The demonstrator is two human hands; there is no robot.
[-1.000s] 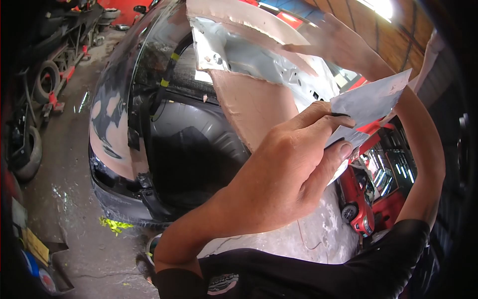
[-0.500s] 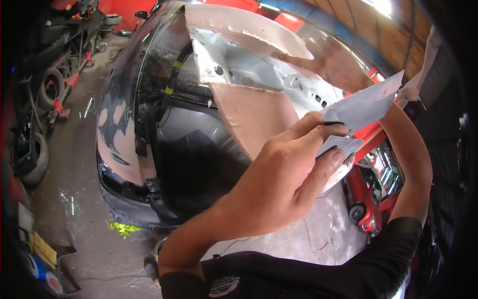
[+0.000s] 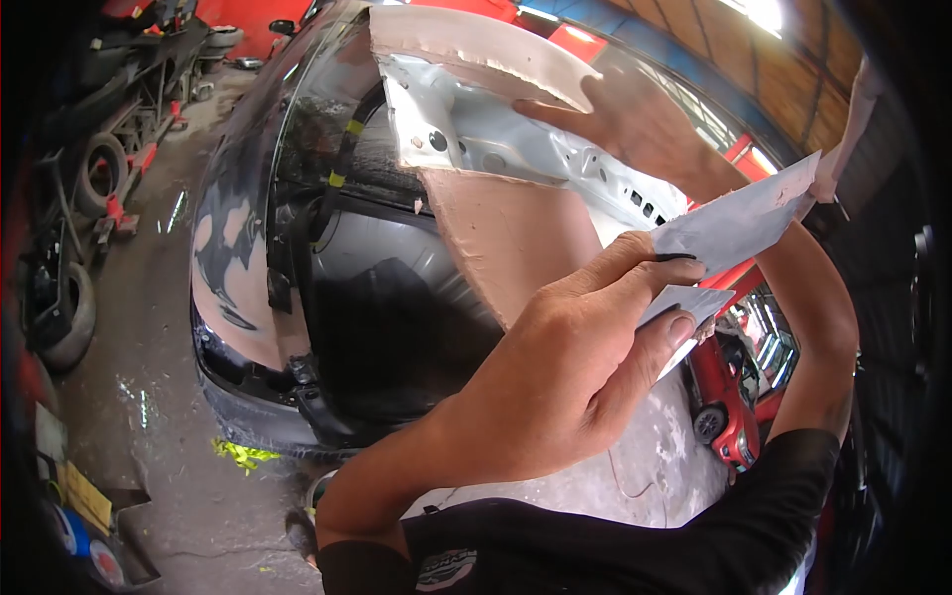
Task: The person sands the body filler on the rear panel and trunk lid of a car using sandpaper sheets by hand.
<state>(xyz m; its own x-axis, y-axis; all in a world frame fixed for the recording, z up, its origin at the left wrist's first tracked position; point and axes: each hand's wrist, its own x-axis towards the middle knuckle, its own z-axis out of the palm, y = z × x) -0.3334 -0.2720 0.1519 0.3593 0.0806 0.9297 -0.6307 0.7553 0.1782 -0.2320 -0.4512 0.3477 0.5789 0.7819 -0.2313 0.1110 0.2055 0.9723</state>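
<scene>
My left hand (image 3: 565, 367) is closed round two thin grey filler spreaders. The larger spreader (image 3: 739, 218) juts up to the right, with pinkish smears near its far corner. A smaller spreader (image 3: 689, 300) sits between thumb and fingers. Beyond, my right hand (image 3: 640, 129) is blurred, fingers apart and stretched over the car's pale metal opening (image 3: 486, 129); whether it touches the surface I cannot tell. Pink filler with rough edges coats the upper panel (image 3: 466, 40) and the nearer panel (image 3: 521, 218) on either side of that opening.
The dark car (image 3: 397, 297) has more filler patches on its corner (image 3: 238, 297). Tires (image 3: 69, 317) and racks line the left wall. A red car (image 3: 729, 407) stands at the right. Yellow-green material (image 3: 246, 455) lies on the floor. Another person's arm (image 3: 838, 149) shows at upper right.
My right hand has slid left and slightly down, its extended finger now over the opening. My left hand and the spreaders have shifted slightly right and down.
</scene>
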